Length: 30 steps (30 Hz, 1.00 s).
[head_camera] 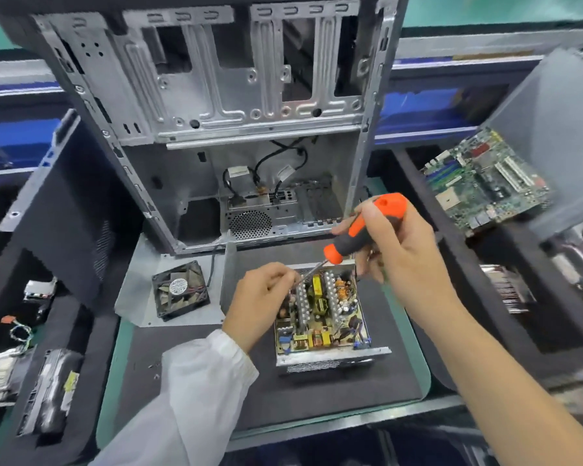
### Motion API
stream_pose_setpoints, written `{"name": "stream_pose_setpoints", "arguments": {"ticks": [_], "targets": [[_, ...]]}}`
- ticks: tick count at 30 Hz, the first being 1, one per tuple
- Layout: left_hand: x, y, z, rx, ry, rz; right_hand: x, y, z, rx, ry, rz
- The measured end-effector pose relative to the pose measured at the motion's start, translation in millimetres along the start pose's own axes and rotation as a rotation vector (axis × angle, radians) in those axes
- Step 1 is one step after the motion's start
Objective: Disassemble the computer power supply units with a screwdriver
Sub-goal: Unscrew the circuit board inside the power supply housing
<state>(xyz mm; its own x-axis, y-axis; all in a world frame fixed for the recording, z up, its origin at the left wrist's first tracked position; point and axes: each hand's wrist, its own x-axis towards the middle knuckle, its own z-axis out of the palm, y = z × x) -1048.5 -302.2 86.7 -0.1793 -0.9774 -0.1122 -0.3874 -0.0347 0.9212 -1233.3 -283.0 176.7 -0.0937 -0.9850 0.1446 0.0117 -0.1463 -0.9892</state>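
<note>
Fingers of the left hand [261,294] curl together at the far-left corner of the PSU [322,317], pinching the bare shaft of the screwdriver [364,230] just above its tip, as far as the view shows. The PSU sits open-topped on the dark mat [317,391] in front of the person, its board [317,327] exposed, with the heatsinks [302,304] just right of those fingertips.

Left of it all, the fan [180,290] lies on a loose metal cover [138,297], its lead running back toward the empty case [216,129]. A few small dark bits, perhaps screws (too small to be sure), rest on the mat near the white sleeve [196,391].

Moving right, the right hand [394,243] wraps the orange-and-black handle, the tool slanting down and leftward into the corner. The tip itself is hidden behind the left fingers, so whether it is seated in a screw cannot be told.

The risks follow from that slant. A tilted bit could cam out and strip the head, or skid onto the board and gouge a part. The guiding fingers are close to the sharp fins and could be nicked if the tool jumps. A freed screw might drop among the components. The PSU is not clamped, so hard turning could shift it on the mat.

On the far right a motherboard [485,183] leans in a bin, well apart.
</note>
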Motion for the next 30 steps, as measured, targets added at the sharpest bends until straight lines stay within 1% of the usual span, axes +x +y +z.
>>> {"name": "stream_pose_setpoints", "arguments": {"ticks": [2,4,7,12,15,18,22,26,30], "targets": [[2,6,8,-0.009,-0.038,0.03,-5,2,-8,-0.047,0.057,-0.055],[3,10,17,-0.05,-0.03,0.058,-8,7,-15,-0.056,0.103,-0.094],[5,11,30,-0.129,-0.002,0.042,-12,18,-22,-0.062,0.133,-0.077],[6,6,41,-0.171,-0.026,0.011,-17,40,-29,-0.035,0.102,-0.006],[5,2,43,-0.141,-0.023,0.061,-18,45,-35,-0.009,0.09,0.011],[0,-1,49,-0.105,-0.023,0.124,-19,45,-38,-0.037,0.059,-0.018],[-1,-6,51,-0.028,0.024,0.214,-22,41,-39,-0.176,0.01,-0.008],[2,-12,51,0.024,0.029,0.196,-26,36,-36,-0.331,-0.004,-0.029],[2,-12,50,0.011,0.007,0.168,-28,37,-33,-0.382,-0.02,-0.023]]}}
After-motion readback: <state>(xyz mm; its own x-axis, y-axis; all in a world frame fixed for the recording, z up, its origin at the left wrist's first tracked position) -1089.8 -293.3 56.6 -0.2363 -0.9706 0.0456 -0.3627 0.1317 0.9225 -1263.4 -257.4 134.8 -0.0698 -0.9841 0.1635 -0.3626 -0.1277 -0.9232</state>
